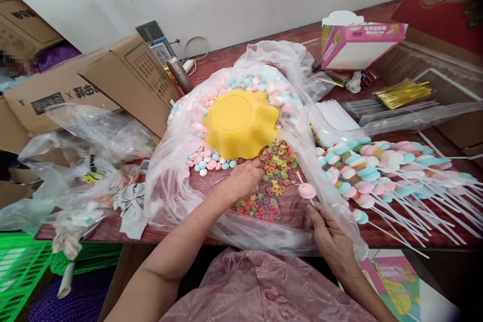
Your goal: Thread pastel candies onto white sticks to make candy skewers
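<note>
1. Okay, clock centred on the yellow bowl (237, 118), 12 toward the wall. Right hand (329, 229) at between 4 and 5: thumb and fingers pinching a thin stick (299, 178), pointing up and away from the body.
2. Pink candy disc (307, 191) threaded on that stick, just above the fingertips; stick's upper end pokes out past it.
3. Left hand (247, 179) at 6, fingers curled, tips down by the edge of the ring-shaped candies (278, 163). Can't tell if it's pinching one.
4. Ring-shaped candies: red, orange, yellow, green; loose spread from 4 round to nearly 6, between the hands and the bowl.
5. Bowl itself: scalloped edge, looks upside down. Pastel candies (211, 160) in pink, blue and white sweep around it from 7 through 12 to about 3.
6. All of that sits within a crumpled clear plastic sheet (171, 186) on the red-brown tabletop (381, 234).
7. Outside the sheet at 3 to 4: heap of loaded candy skewers (373, 167), white sticks aimed toward 4.
8. At 3, white paper (335, 116); slightly above, gold ties (403, 95). At 2, pink-and-white carton (362, 45).
9. At 9 to 10, open cardboard box (71, 88); at 8, grey cloth (133, 204) near the tabletop edge; farther out at 8, low down, green basket (22, 271).
</note>
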Demonstrator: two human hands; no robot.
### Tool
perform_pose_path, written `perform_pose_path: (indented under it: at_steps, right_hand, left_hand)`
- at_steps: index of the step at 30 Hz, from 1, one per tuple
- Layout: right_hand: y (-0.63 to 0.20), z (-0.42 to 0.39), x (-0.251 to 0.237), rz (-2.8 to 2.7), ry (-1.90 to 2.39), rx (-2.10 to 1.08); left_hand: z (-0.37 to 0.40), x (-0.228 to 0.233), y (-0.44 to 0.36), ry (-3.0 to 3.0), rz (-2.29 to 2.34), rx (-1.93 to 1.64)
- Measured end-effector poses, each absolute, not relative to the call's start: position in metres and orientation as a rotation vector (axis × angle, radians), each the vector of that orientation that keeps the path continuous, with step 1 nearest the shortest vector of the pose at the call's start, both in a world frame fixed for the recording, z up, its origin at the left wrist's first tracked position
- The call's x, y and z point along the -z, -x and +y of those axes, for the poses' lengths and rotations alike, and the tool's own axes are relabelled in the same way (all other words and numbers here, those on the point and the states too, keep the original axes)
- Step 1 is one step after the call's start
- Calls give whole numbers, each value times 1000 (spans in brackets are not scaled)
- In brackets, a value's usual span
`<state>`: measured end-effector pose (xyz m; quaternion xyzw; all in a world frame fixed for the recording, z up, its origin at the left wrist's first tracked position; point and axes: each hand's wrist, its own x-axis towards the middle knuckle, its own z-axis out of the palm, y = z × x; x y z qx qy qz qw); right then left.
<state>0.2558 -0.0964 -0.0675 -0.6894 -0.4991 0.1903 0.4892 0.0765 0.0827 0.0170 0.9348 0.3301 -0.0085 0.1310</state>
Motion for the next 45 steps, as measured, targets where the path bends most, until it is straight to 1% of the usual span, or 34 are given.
perform_pose_path:
  at_steps: [2,6,8,10,16,19,24,32,39,45]
  right_hand:
    - [-253,-95,66,-1162,1673,-453]
    - [-249,-94,64,-1119,1659,-502]
    - [-249,-93,63,-1105,1652,-526]
    - [-249,-93,63,-1097,1649,-537]
    - [-249,-93,58,-1103,1662,-540]
    - [-249,-93,59,-1118,1673,-523]
    - [-250,-93,60,-1148,1668,-480]
    - [-247,-92,62,-1093,1657,-518]
    - [-247,-92,61,-1098,1649,-516]
    - [-247,-93,61,-1116,1655,-474]
  left_hand:
    - [82,-14,-63,-2641,1021,-103]
    - [80,-9,-44,-2395,1021,-512]
    - [80,-8,-42,-2302,1048,-597]
    - [79,-9,-43,-2280,1100,-570]
    - [76,-4,-52,-2499,1110,-178]
    - [77,-2,-55,-2516,1132,-109]
    - [81,-4,-56,-2539,1119,-101]
    - [68,-5,-55,-2696,1071,-182]
    - [77,3,-56,-2520,1117,-228]
    - [69,0,-57,-2575,1131,-183]
